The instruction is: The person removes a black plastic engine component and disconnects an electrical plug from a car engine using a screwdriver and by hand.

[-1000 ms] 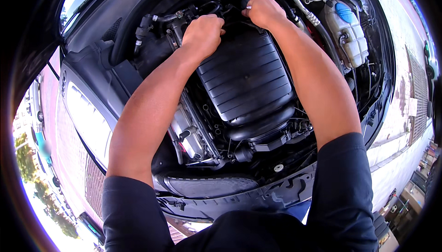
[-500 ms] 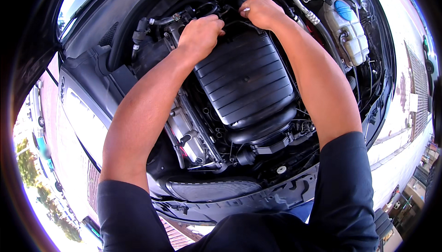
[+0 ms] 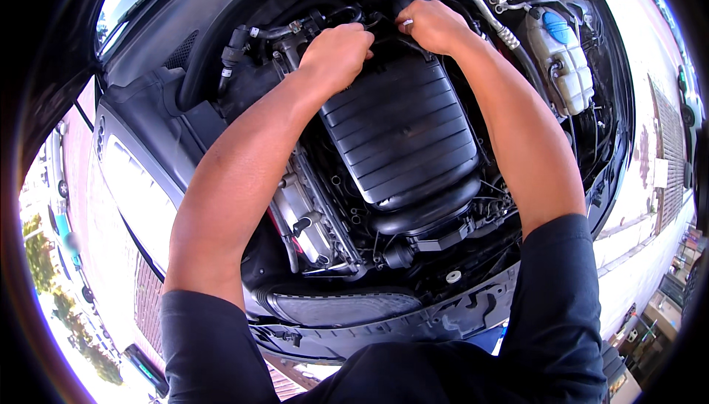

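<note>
Engine bay (image 3: 428, 323) was open, bonnet not seen whole. Pale fender (image 3: 140, 164) ran along the left. The ribbed black cover (image 3: 402, 134) lay mid-bay between both forearms, looked seated, with the thick black duct (image 3: 428, 204) at its front end apparently joined on. Work seemed under way at the rear end of the cover; no part seen lifted out or set aside. What was done there and what was left: cannot tell, contact spots hidden.

In the way: bare left forearm (image 3: 233, 156) crossed the cover's left side, right forearm (image 3: 521, 120) passed along its right. Whitish reservoir (image 3: 567, 79) with blue cap (image 3: 557, 26) stood right of the right forearm, apart from it; silver housing (image 3: 299, 219) was low on the left.

Left hand (image 3: 334, 53) was at the cover's rear left, fingers curled nearly closed, tips mostly hidden; grip cannot be told. Right hand (image 3: 434, 26) was at the rear, farther right, fingers bent inward; hold unclear. Bent metal pipe (image 3: 484, 7) curved just beside it. Tiny pale bit (image 3: 407, 22) showed at its fingers, too small to identify.
</note>
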A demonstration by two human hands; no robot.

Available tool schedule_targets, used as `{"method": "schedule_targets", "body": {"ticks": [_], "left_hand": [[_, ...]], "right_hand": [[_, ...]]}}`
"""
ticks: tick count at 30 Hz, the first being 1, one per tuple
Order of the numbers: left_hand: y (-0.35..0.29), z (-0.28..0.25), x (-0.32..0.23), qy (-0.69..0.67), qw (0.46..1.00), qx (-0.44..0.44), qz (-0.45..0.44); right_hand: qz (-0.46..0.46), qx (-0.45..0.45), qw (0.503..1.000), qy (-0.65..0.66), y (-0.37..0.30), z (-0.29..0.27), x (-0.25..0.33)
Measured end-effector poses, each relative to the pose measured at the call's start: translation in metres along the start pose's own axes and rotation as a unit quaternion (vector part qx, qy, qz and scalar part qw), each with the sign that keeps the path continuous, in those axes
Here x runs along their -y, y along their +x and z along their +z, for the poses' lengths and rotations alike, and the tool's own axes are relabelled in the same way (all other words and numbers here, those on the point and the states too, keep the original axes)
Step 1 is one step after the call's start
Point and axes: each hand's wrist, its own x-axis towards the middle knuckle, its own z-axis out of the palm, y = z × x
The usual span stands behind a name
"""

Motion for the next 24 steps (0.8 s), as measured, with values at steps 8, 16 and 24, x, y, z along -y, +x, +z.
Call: {"method": "schedule_targets", "body": {"ticks": [8, 16, 24], "left_hand": [[0.029, -0.040, -0.036, 0.152, 0.977, 0.153, -0.003], [0.037, -0.036, -0.008, 0.175, 0.958, 0.205, 0.097], [0.024, -0.024, 0.005, 0.111, 0.976, 0.116, 0.146]], "right_hand": [[-0.181, 0.008, 0.975, -0.130, 0.000, -0.020, -0.007], [-0.177, -0.011, 0.977, -0.116, 0.011, -0.005, -0.009], [-0.192, -0.022, 0.978, -0.074, 0.018, 0.002, -0.016]]}}
